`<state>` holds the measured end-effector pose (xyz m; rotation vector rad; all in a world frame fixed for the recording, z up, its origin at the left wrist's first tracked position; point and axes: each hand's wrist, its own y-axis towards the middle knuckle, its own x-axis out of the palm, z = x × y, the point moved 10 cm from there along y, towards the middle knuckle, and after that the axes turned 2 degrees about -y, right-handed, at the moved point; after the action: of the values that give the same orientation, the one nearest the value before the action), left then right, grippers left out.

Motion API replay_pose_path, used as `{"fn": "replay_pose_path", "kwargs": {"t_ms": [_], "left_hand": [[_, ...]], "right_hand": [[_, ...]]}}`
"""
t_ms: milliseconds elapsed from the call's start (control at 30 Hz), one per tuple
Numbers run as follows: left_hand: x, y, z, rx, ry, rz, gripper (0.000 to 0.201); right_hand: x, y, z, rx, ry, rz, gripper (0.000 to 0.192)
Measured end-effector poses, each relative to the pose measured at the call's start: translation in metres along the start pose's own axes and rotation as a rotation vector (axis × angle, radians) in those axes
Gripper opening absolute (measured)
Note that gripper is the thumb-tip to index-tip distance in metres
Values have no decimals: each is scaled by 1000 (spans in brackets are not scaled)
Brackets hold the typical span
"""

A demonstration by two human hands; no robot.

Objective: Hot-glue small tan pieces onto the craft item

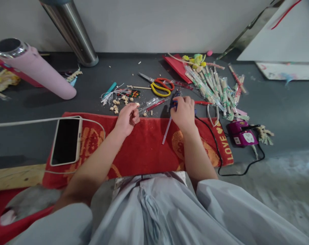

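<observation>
My right hand (184,113) is closed around a dark glue gun (175,97) with a pale glue stick (167,131) poking out behind the wrist; its black cable (215,143) trails right. My left hand (127,117) has its fingers pinched together at the far edge of a red towel (144,149), close to small beige beads (116,105); what it pinches is too small to see. A clear plastic sleeve with a red stick (151,104) lies between the two hands.
A phone (66,140) on a white cable lies on the towel's left end. Scissors (160,86), a pile of wrapped sticks (215,90), a purple plug (242,134), a pink tube (39,69) and a metal pole (72,30) stand around.
</observation>
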<state>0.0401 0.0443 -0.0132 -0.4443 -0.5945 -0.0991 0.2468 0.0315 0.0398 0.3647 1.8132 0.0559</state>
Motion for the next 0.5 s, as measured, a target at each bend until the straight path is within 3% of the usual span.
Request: {"fn": "replay_pose_path", "kwargs": {"t_ms": [267,500], "left_hand": [[0,-1,-1,17,-69,-30,12],[-4,2,-6,16,-119,-10,11]], "right_hand": [[12,-5,-89,-411,-107,-115,29],[51,45,-143,-591,-236,-175,33]]}}
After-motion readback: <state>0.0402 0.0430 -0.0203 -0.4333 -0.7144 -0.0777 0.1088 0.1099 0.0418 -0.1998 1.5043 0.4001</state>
